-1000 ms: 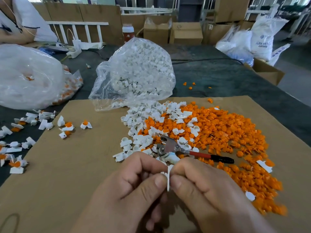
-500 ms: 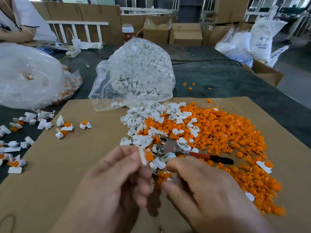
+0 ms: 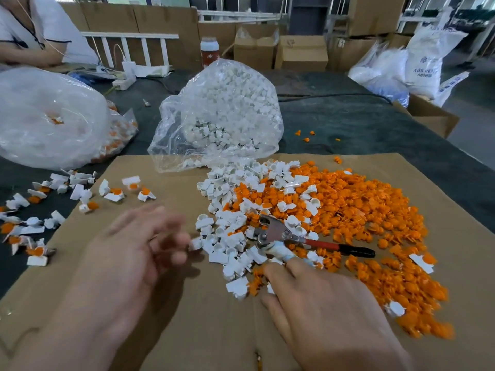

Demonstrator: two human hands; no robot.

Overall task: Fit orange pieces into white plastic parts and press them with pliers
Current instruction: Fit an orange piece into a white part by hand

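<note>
Left hand (image 3: 128, 253) blurred above bare cardboard (image 3: 187, 330), fingers spread, gripping nothing. Right hand (image 3: 321, 306) low, straight fingers touching the near edge of the white parts (image 3: 233, 245), just beside the pliers (image 3: 278, 232). Pliers lying on the heap, at the seam between white parts and orange pieces (image 3: 361, 210), red handle pointing right. Open cardboard near and left of the heap; white-and-orange pieces (image 3: 40, 207) scattered over its left edge onto the table (image 3: 348, 124). Clear bag (image 3: 222, 116) at the far edge
</note>
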